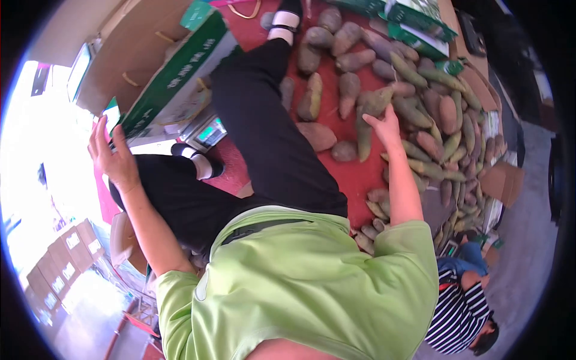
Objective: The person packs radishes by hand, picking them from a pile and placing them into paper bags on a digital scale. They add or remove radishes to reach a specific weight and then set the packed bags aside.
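Note:
My right hand (386,127) is at the left side of a big heap of long green and reddish root vegetables (444,114). Its fingers and thumb close on a greenish root vegetable (375,103) that lies on the red mat (354,174). My left hand (113,153) is raised beside the near corner of a large green and white carton (180,78), fingers spread and nothing held. Under the carton's near side, a scale (209,132) shows a lit green display.
Loose root vegetables (320,37) lie on the mat past my legs. A co-worker in a striped top (459,312) sits at the lower right. Brown cartons (63,264) stand at the lower left. Green packages (420,24) lie at the top right.

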Available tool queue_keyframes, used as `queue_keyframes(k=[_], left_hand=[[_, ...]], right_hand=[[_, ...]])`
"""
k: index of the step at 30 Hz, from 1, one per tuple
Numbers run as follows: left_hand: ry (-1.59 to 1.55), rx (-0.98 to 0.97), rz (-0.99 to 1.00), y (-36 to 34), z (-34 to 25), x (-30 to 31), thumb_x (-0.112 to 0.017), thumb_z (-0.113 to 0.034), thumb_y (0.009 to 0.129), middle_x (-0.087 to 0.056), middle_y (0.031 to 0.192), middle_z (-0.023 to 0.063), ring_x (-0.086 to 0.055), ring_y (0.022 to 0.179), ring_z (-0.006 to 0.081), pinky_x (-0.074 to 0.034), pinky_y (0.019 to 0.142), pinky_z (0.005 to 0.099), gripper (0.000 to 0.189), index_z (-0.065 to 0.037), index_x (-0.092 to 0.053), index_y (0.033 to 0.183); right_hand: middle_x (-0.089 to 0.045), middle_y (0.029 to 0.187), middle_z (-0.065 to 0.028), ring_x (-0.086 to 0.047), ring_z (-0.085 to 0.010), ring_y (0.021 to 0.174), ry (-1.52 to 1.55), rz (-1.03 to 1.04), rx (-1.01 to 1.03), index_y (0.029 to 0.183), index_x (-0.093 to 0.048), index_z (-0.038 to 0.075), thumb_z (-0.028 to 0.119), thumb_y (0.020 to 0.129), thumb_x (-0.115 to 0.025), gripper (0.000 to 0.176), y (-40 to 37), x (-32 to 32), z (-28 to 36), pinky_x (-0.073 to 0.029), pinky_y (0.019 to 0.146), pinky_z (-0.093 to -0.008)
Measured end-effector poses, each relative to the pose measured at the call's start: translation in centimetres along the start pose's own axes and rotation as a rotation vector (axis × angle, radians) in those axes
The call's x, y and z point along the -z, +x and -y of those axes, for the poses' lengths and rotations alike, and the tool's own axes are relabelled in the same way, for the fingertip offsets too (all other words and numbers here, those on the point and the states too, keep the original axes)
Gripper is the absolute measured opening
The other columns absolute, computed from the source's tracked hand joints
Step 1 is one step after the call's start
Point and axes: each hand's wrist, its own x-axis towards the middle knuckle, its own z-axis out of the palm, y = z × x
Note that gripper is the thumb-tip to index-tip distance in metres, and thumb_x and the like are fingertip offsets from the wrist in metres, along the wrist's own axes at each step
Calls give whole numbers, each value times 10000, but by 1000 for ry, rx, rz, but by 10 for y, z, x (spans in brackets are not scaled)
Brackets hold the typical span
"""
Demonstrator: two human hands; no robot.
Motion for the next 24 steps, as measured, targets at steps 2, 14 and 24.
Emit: queue_keyframes(k=[2,14,24], left_hand=[[5,12,16,2,1,2,-652,-178,853,-628,1035,106,-555,1004,285,-401,900,392,246,-67,-651,1072],[-139,207,-121,6,2,8,-636,-193,865,-632,962,92,-565,950,265,-414,862,369,166,-69,-680,966],[-244,244,-204,8,8,11,-628,-148,863,-633,946,100,-563,902,260,-427,824,352,141,-52,-676,954]], right_hand=[[-598,1069,-120,-579,-222,1007,350,19,-46,1152,-477,18,77,709,-752,524,8,-8,28,-457,893,-334],[-621,1031,-97,-592,-264,952,-18,38,819,1118,-583,64,198,695,-739,470,75,-9,336,-453,863,-338],[-600,1081,-95,-623,-166,885,-148,-235,1472,1206,-540,50,194,895,-591,346,67,-127,454,-498,673,-269]])
